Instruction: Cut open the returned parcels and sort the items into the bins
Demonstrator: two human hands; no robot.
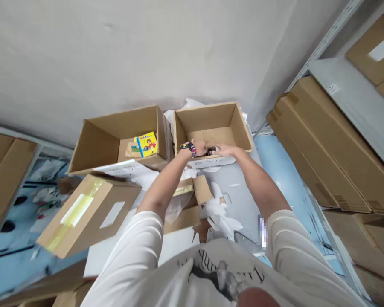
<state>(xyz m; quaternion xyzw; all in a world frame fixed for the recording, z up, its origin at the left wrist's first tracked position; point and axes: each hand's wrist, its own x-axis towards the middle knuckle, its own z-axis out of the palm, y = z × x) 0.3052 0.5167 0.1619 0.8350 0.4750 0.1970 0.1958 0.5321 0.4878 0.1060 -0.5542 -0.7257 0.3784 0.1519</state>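
My left hand, with a multicoloured wristband at its wrist, and my right hand meet at the near wall of an open cardboard box. A small dark item sits between their fingertips, and it is too small to identify. Much of it is hidden by my fingers. To the left stands a second open cardboard box. A yellow illustrated book lies inside it on a flat brown piece.
A taped, closed carton with a white label lies near the left box. Torn white paper and cardboard scraps lie on a grey surface under my arms. Large cartons are stacked at right beside a metal shelf upright. A plain wall rises behind.
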